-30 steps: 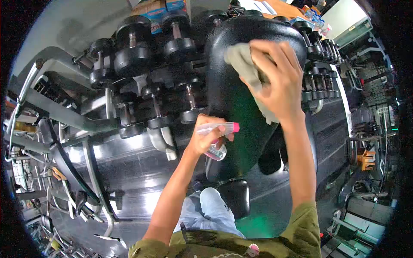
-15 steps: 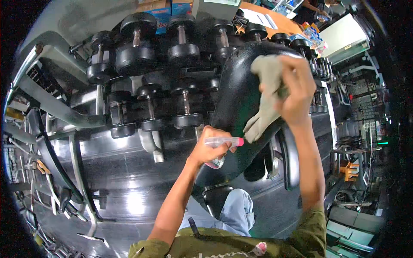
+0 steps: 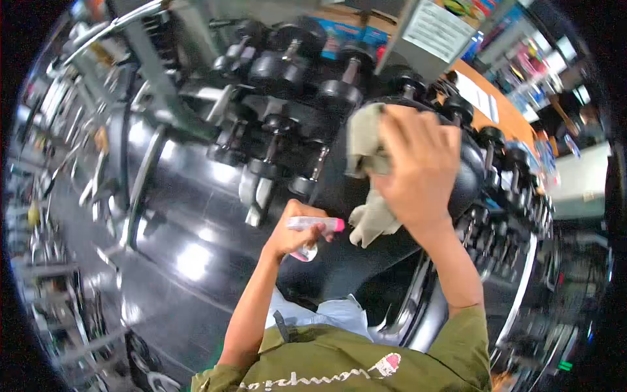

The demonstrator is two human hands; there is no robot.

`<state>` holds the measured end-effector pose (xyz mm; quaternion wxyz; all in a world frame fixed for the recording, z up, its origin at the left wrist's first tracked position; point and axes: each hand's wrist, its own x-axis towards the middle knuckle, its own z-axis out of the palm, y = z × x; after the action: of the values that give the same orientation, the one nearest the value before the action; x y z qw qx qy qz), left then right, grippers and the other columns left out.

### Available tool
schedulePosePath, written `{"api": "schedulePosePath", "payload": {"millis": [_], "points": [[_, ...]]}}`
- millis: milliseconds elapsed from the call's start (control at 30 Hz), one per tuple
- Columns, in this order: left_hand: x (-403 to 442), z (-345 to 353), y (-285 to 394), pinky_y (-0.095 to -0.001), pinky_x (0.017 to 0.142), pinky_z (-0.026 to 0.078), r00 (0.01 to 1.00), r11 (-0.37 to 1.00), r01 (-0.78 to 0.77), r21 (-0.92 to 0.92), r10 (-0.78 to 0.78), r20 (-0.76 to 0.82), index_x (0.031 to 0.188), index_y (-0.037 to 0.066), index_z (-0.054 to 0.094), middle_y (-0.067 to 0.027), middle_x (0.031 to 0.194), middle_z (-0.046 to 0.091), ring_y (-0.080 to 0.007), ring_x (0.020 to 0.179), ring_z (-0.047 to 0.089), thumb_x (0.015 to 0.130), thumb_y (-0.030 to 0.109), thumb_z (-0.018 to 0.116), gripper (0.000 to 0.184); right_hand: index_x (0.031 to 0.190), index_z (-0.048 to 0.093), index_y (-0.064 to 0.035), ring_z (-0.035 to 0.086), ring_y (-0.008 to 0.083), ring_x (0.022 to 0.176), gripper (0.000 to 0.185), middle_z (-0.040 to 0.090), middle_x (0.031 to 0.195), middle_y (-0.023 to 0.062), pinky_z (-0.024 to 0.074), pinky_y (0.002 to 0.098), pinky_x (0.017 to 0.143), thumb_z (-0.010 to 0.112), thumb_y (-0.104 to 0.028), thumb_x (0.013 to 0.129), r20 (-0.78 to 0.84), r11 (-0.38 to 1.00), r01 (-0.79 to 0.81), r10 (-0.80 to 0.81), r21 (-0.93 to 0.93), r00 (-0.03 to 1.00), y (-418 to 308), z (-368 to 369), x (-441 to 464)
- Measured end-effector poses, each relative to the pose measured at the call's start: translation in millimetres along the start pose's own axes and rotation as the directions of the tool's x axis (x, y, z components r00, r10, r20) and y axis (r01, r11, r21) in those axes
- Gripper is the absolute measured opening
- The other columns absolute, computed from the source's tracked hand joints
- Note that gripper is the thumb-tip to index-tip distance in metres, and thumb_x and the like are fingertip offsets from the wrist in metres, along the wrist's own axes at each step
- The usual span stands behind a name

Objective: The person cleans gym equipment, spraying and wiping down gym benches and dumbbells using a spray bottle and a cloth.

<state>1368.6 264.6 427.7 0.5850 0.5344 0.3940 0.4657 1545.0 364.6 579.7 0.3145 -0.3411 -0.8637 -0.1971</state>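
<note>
My left hand is wrapped round a spray bottle with a clear head and a pink nozzle, pointing right. Higher up and to the right, my right hand grips a grey-beige cloth. The cloth hangs below the fingers, and its loose end lies against a black padded bench. My right hand and forearm cover much of the bench pad. Slight motion blur softens the right hand.
Racked dumbbells line the far side, with more to the right. An orange-brown desk with papers stands behind them. Grey machine frames rise at left over a shiny dark floor.
My view has turned and come closer to the bench. My right hand, still holding the cloth, has shifted down and left across the pad. The spray bottle stays in my left hand.
</note>
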Motion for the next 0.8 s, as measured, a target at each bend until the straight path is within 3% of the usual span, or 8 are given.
{"api": "schedulePosePath", "payload": {"millis": [133,200,300,333,467,567,633,800], "points": [[-32.4,30.2,2.4,-0.0240,0.044,0.040,0.963,0.994,0.055,0.093,-0.028,-0.267,0.073,0.000,0.065,-0.0020,0.059,0.058,-0.0100,0.046,0.054,0.086,0.060,0.057,0.062,0.083,0.066,-0.0113,0.052,0.0175,0.083,0.011,0.054,0.086,0.0016,0.0360,0.0344,0.069,0.062,-0.019,0.076,0.143,0.961,0.272,-0.276,0.047,0.950,-29.9,25.8,-7.7],[-59.7,45.7,6.5,-0.0241,0.043,0.043,0.915,0.995,0.041,0.091,-0.001,-0.404,0.078,-0.003,0.066,-0.0065,0.065,0.063,-0.0102,0.046,0.055,0.086,0.060,0.057,0.063,0.083,0.069,-0.0104,0.052,0.0186,0.083,0.013,0.055,0.086,0.0018,0.0362,0.0348,0.070,0.062,-0.020,0.077,0.228,0.896,0.432,-0.443,0.102,0.867,-46.6,36.0,-31.5],[-96.1,67.1,12.4,-0.0245,0.042,0.045,0.801,0.996,-0.086,0.022,0.083,-0.593,0.081,-0.007,0.064,-0.0120,0.069,0.066,-0.0128,0.046,0.057,0.085,0.049,0.057,0.056,0.083,0.071,-0.0104,0.053,0.0202,0.083,0.015,0.055,0.087,0.0024,0.0367,0.0361,0.071,0.061,-0.020,0.078,0.202,0.782,0.581,-0.621,0.227,0.757,-62.3,53.5,-85.6],[-106.4,74.1,16.7,-0.0247,0.042,0.045,0.766,0.995,-0.095,0.027,0.091,-0.637,0.080,-0.007,0.064,-0.0123,0.070,0.066,-0.0133,0.046,0.057,0.085,0.048,0.056,0.055,0.077,0.066,-0.0096,0.052,0.0193,0.086,0.010,0.053,0.087,0.0016,0.0371,0.0340,0.071,0.062,-0.019,0.075,0.248,0.740,0.599,-0.669,0.305,0.700,-59.9,49.0,-95.7],[-134.4,85.3,14.2,-0.0253,0.042,0.045,0.678,0.986,-0.134,0.099,0.165,-0.716,0.079,-0.007,0.063,-0.0125,0.070,0.066,-0.0139,0.046,0.057,0.085,0.047,0.053,0.054,0.081,0.066,-0.0109,0.052,0.0187,0.086,0.011,0.053,0.087,0.0016,0.0369,0.0351,0.071,0.063,-0.018,0.074,0.172,0.714,0.621,-0.690,0.322,0.704,-20.8,32.5,-82.8],[-140.5,95.2,14.4,-0.0255,0.042,0.045,0.666,0.992,-0.057,0.113,0.122,-0.736,0.080,-0.006,0.063,-0.0126,0.069,0.066,-0.0142,0.045,0.057,0.084,0.047,0.051,0.055,0.086,0.065,-0.0100,0.052,0.0193,0.087,0.016,0.054,0.088,0.0008,0.0376,0.0364,0.070,0.064,-0.018,0.072,0.133,0.845,0.496,-0.525,0.201,0.840,5.2,10.1,-39.8],[-139.0,99.6,9.9,-0.0254,0.042,0.044,0.671,0.991,-0.055,0.119,0.124,-0.731,0.081,-0.006,0.063,-0.0125,0.071,0.066,-0.0143,0.046,0.058,0.085,0.048,0.052,0.055,0.082,0.066,-0.0131,0.053,0.0183,0.086,0.008,0.056,0.086,0.0001,0.0375,0.0370,0.071,0.061,-0.018,0.078,0.020,0.882,0.418,-0.432,0.216,0.902,15.5,3.5,-21.6],[-134.0,113.2,3.3,-0.0265,0.044,0.044,0.684,0.998,-0.043,0.047,0.064,-0.727,0.082,-0.005,0.063,-0.0125,0.073,0.066,-0.0142,0.046,0.058,0.086,0.045,0.053,0.051,0.084,0.064,-0.0120,0.052,0.0178,0.085,0.011,0.053,0.084,0.0006,0.0376,0.0342,0.070,0.059,-0.019,0.077,0.072,0.842,0.506,-0.526,0.187,0.848,-21.7,35.2,-77.0]]}}
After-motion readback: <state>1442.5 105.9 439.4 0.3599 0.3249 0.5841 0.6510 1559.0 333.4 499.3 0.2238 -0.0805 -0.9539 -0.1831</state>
